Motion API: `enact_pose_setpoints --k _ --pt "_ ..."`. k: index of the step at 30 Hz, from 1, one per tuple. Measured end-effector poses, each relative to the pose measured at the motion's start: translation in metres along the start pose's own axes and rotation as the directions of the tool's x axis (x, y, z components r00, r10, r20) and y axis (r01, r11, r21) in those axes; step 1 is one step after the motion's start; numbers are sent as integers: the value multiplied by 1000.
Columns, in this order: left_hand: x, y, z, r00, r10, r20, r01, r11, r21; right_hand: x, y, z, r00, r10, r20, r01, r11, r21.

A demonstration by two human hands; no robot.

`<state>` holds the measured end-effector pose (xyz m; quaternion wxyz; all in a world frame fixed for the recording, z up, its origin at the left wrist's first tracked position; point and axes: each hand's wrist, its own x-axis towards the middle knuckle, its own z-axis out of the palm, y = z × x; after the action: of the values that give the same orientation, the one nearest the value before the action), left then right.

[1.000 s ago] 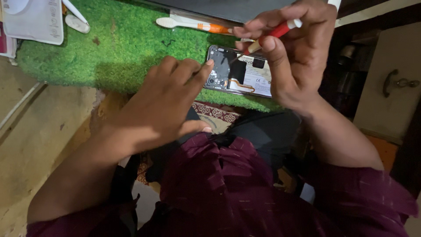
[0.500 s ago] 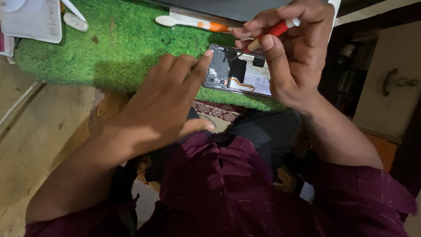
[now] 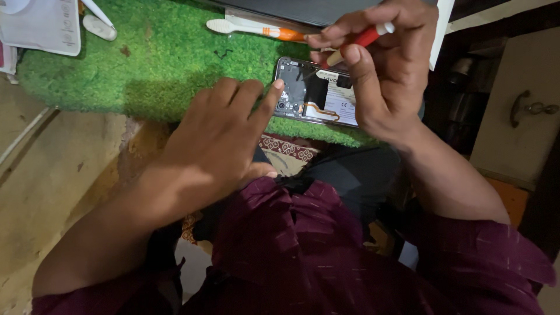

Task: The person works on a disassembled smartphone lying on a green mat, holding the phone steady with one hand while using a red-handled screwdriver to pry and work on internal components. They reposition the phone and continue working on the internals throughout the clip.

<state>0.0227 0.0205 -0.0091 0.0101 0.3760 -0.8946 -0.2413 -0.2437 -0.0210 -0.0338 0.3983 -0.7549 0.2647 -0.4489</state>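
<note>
Upper right: right hand [image 3: 388, 76] pinches red-handled screwdriver [image 3: 359, 42] over opened phone [image 3: 318, 93] on green mat [image 3: 157, 58]. Left hand [image 3: 219, 137] open, holding nothing, forefinger on phone's edge.

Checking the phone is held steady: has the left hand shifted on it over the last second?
Yes, slightly. The left hand slid its fingertips along the opened phone toward its top corner; the phone stays put on the green mat.

Dim warm light, bright on green mat [image 3: 163, 52], right side dark, soft focus
</note>
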Motion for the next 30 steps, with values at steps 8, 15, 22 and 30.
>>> enact_pose_setpoints --k 8,15,22,30 --pt "4 -4 7 1000 -1 21 1 1000 17 -2 -1 2 1000 26 -6 -26 999 -17" --pt "5 -9 9 998 33 -48 -33 999 -4 -2 -4 -2 999 34 -9 -34 999 18" --pt "-6 -8 -8 988 139 -67 -136 990 44 -3 -3 -5 999 43 -20 -43 999 4" --pt "3 0 -11 994 29 105 -29 1000 -3 -4 -6 -7 999 49 8 -49 999 -15"
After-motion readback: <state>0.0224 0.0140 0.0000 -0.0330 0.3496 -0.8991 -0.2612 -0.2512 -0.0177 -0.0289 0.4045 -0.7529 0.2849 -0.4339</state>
